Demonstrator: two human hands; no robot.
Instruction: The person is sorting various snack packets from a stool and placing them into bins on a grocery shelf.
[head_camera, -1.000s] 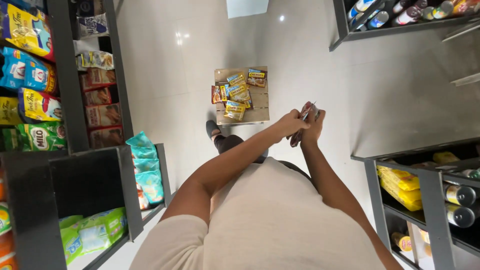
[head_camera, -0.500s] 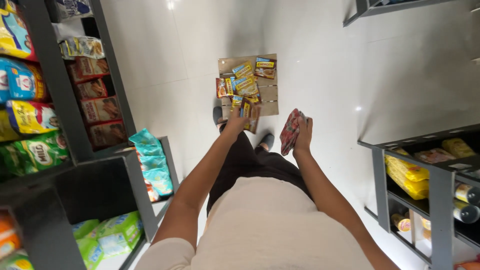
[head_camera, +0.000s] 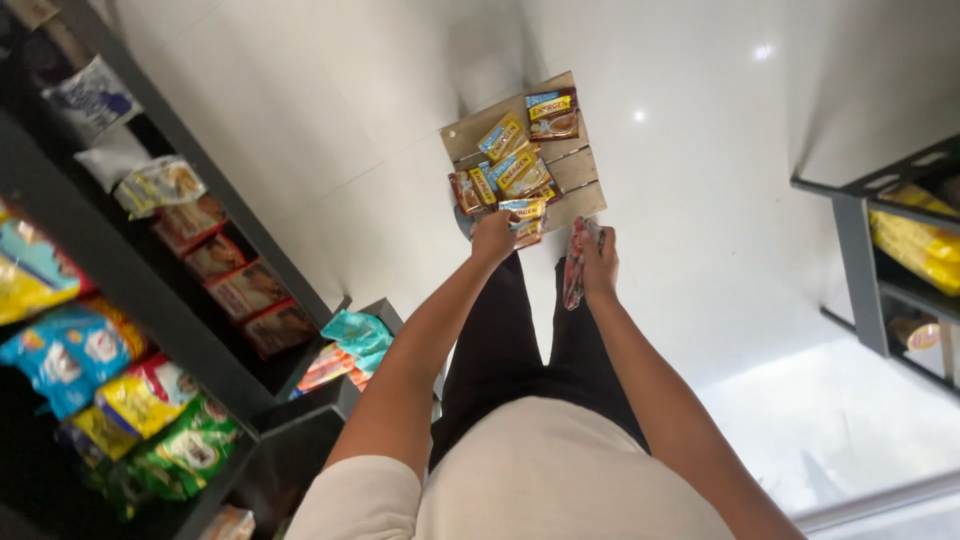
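Packets (head_camera: 515, 165) of yellow, blue and brown lie heaped on the cardboard box (head_camera: 580, 170) on the white floor, most toward its near edge. I have my left hand (head_camera: 493, 237) down at that near edge, fingers curled on a packet there. My right hand (head_camera: 598, 265) clamps a red packet bundle (head_camera: 575, 262) just off the box's near corner. I judge the picking barely begun; most packets remain.

A glossy white tiled floor (head_camera: 700, 200) carries a flat brown cardboard box (head_camera: 580, 170) at the far middle. Yellow, blue and brown snack packets (head_camera: 515, 170) lie piled directly on the cardboard, overlapping one another.
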